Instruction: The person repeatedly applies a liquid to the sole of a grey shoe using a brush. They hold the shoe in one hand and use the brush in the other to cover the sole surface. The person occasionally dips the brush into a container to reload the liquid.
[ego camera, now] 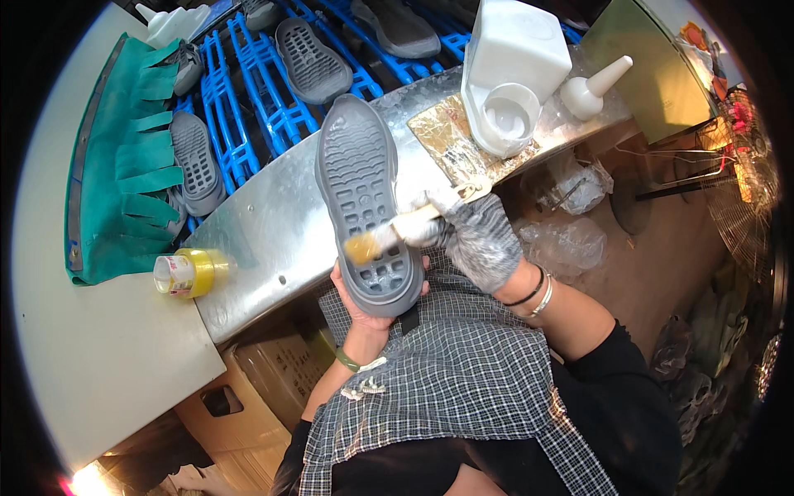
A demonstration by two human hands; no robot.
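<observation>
A grey shoe sole [358, 155] rests with its heel end in my bare left hand [370, 313], inner side up, its toe end over the metal ledge. The fingers wrap under the heel, so part of that hand is hidden. My gloved right hand [471, 232] grips a brush [417, 218] by its pale handle. The brush's yellowish bristles [361, 248] are over the grid of recesses towards the heel; they look blurred, and I cannot tell whether they touch. Wet-looking shine shows in the heel recesses.
A blue slatted conveyor [248, 93] carries several soles, one [313, 60] behind the ledge [273, 204]. A green strip curtain [133, 161] hangs left. A white container [515, 62] stands on a wrapped board [440, 133], beside a nozzle cap [595, 87]. Tape rolls [192, 273] lie left; a cardboard box [242, 403] sits below.
</observation>
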